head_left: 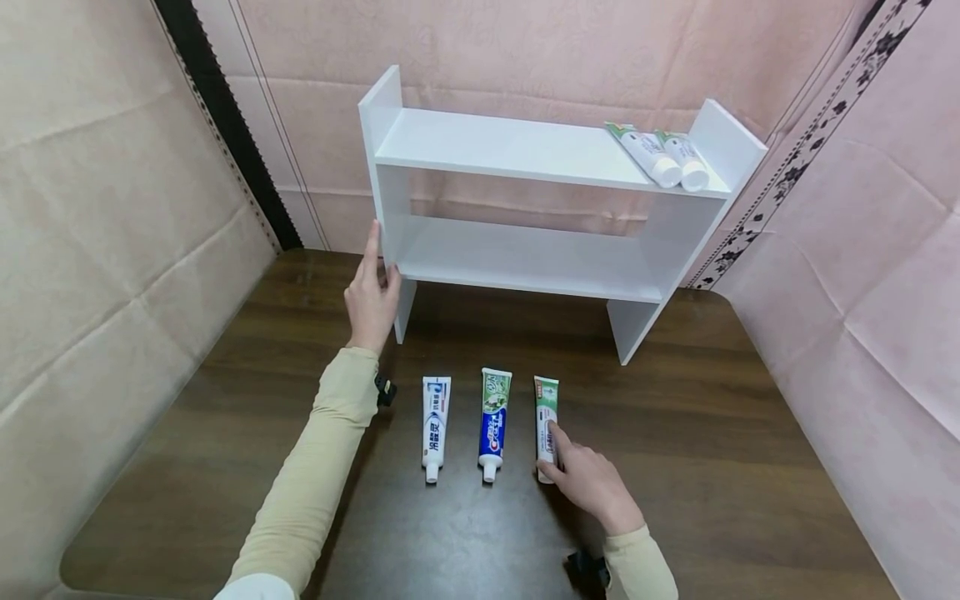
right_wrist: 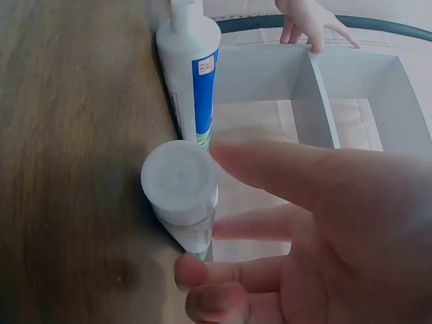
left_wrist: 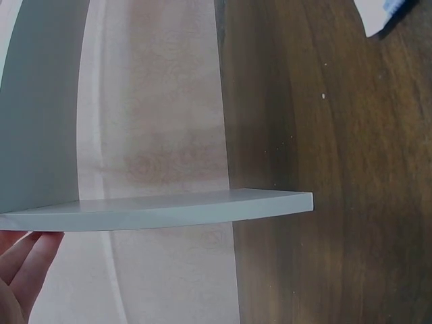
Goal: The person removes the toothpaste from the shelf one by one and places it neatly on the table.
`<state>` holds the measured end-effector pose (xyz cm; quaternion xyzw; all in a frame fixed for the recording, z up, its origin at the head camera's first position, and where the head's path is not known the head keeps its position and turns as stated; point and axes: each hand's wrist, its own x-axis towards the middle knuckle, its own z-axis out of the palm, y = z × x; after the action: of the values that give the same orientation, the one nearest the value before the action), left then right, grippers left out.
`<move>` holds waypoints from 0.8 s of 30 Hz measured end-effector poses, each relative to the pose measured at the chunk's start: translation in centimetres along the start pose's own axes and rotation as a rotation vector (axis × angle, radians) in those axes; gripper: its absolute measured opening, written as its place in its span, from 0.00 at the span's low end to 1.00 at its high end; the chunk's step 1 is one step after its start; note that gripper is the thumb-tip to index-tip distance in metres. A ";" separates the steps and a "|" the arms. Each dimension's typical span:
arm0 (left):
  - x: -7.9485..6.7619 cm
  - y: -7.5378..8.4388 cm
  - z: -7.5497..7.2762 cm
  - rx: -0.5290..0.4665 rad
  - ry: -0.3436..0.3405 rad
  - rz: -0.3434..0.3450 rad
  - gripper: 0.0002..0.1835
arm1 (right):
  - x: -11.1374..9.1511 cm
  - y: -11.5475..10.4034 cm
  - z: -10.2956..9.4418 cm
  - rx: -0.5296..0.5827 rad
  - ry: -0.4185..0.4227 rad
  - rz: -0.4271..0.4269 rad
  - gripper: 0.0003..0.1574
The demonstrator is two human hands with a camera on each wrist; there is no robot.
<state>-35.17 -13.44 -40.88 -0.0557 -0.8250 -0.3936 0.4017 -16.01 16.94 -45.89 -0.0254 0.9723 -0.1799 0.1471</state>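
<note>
A white two-tier shelf (head_left: 525, 258) stands on the wooden table. My left hand (head_left: 372, 300) rests against its left side panel with the fingers straight; in the left wrist view, fingertips (left_wrist: 42, 260) meet the panel. Three toothpaste tubes lie in a row, caps toward me: a white-and-blue one (head_left: 435, 421), a blue-and-green Crest one (head_left: 494, 417) and a green-and-white one (head_left: 547, 400). Over the last, my right hand (head_left: 596, 483) has thumb and index finger at its lower half. In the right wrist view, the fingers are loosely spread beside its white cap (right_wrist: 179, 182).
Two more green-and-white toothpaste tubes (head_left: 647, 154) lie side by side at the right end of the upper tier. Pink cloth (head_left: 525, 50) hangs behind the shelf and along both sides. The tabletop (head_left: 712, 433) extends beyond the tubes on either side.
</note>
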 end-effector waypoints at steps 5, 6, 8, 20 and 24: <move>0.0 0.1 0.0 0.012 0.002 -0.001 0.34 | -0.3 0.1 -0.3 0.009 0.020 -0.024 0.44; 0.0 0.1 0.0 0.011 0.004 0.000 0.34 | -0.4 0.1 -0.5 0.016 0.033 -0.035 0.45; 0.0 0.1 -0.1 0.009 0.008 0.005 0.34 | -0.5 0.1 -1.1 0.042 0.072 -0.058 0.47; -0.1 0.1 -0.1 0.012 0.023 0.011 0.34 | -1.4 -1.0 -10.7 0.133 0.642 -0.230 0.44; -0.2 0.1 0.0 0.018 0.017 0.009 0.34 | -1.5 -1.4 -14.2 0.132 0.791 -0.259 0.41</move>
<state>-34.96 -13.34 -40.96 -0.0521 -0.8248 -0.3848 0.4109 -18.79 20.65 -32.30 -0.0668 0.9290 -0.2547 -0.2601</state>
